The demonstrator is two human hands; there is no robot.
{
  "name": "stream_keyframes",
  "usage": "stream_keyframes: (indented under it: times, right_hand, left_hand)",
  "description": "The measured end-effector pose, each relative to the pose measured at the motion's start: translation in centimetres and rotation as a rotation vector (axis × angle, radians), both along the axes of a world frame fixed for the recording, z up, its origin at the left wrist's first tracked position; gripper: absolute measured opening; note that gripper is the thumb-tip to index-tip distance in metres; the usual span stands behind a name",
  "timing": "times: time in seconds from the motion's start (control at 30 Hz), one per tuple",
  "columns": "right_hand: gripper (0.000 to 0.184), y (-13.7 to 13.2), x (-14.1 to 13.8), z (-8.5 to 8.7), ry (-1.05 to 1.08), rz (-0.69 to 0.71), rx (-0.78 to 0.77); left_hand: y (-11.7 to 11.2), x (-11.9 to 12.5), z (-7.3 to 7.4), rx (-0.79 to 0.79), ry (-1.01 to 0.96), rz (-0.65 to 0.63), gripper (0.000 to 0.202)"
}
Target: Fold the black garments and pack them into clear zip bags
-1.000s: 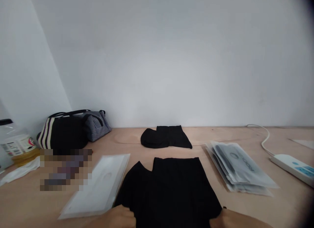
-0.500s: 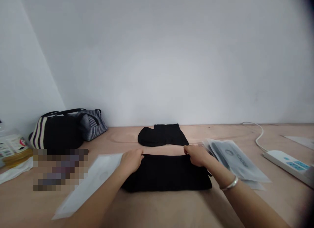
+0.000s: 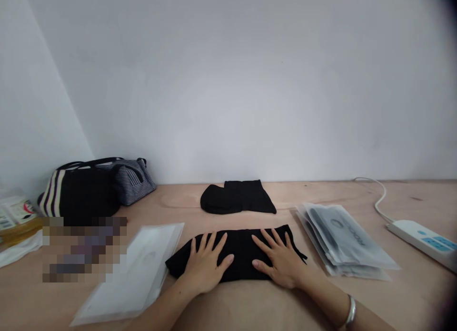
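A folded black cloth garment point(image 3: 243, 248) lies on the wooden table point(image 3: 410, 293), slightly askew. My left hand point(image 3: 207, 264) rests flat on its left half with the fingers spread. My right hand point(image 3: 280, 262) presses on its right half in the same way, and neither hand grips the cloth. A thin bracelet point(image 3: 351, 312) circles my right wrist. Beyond the hands lies a second black garment point(image 3: 235, 198), bunched and folded near the wall. To the left of my left hand is a flat translucent plastic bag point(image 3: 137, 269), close to the cloth.
A stack of sealed plastic packets point(image 3: 342, 240) lies right of the cloth. Further right are a white power strip point(image 3: 421, 240) and its cable point(image 3: 380, 200). A striped black bag point(image 3: 85, 190) stands at the back left, before a pixelated patch point(image 3: 84, 250).
My hands have let go of the cloth's far edge and now lie flat on it. The garment has been folded into a narrower band, and the view has shifted slightly.
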State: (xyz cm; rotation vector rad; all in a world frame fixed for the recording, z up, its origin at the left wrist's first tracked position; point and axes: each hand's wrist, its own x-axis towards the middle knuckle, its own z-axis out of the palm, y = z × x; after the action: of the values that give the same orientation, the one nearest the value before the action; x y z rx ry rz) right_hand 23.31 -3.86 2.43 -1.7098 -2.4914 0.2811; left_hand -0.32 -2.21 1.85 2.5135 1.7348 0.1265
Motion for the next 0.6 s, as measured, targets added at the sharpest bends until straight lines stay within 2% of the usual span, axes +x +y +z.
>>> stream_keyframes:
  times: [0.13,0.27,0.43,0.6]
  right_hand:
    - [0.070,0.4,-1.0,1.0,-0.003,-0.035,0.021]
    - [0.059,0.0,-4.4,2.1,0.097,0.046,0.072]
    - [0.065,-0.3,-8.3,1.0,0.138,0.119,0.016]
    - [0.069,0.7,-9.1,-0.2,0.130,0.146,-0.001]
  left_hand:
    - [0.5,-0.5,1.5,0.022,-0.013,0.041,0.057]
    - [1.1,-2.1,3.2,0.030,0.021,0.181,0.044]
    - [1.5,-3.9,3.8,-0.064,0.059,0.243,0.058]
    - [1.1,-4.7,5.0,-0.131,0.081,0.244,0.067]
